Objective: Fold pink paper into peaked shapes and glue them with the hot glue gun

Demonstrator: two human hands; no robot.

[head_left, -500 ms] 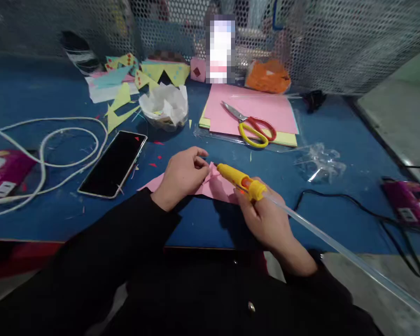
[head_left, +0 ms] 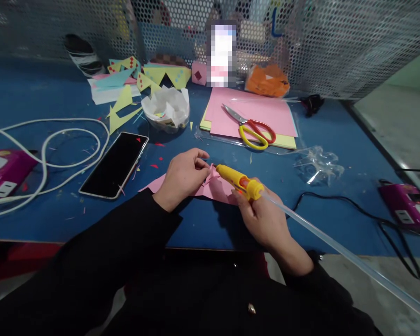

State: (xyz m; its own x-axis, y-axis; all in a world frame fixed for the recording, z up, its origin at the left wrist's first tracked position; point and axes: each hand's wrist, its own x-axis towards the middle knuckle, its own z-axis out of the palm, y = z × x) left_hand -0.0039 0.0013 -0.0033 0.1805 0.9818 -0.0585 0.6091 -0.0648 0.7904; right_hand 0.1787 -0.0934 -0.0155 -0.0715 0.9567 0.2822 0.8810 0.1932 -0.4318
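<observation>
My right hand (head_left: 264,217) is wrapped round a yellow hot glue gun (head_left: 234,177), with a long clear glue stick (head_left: 322,234) trailing out of its back end. The nozzle points left, at a small raised fold on a pink paper piece (head_left: 219,186); whether it touches cannot be made out. Thumb and fingers of my left hand (head_left: 184,176) pinch the paper beside that fold, and the hand covers part of the sheet. The paper lies near the table's front edge.
Scissors (head_left: 255,133) rest on stacked coloured paper (head_left: 224,105). A black phone (head_left: 115,163), a white cable (head_left: 44,154) and a paper-lined bowl (head_left: 168,122) stand left. Black cord (head_left: 339,198) runs to a purple power strip (head_left: 406,207) at right. Perforated metal screen (head_left: 182,32) borders the back.
The whole view has shifted very slightly as the head moved. Both hands, the glue gun and the pink paper keep nearly the same positions relative to each other.
</observation>
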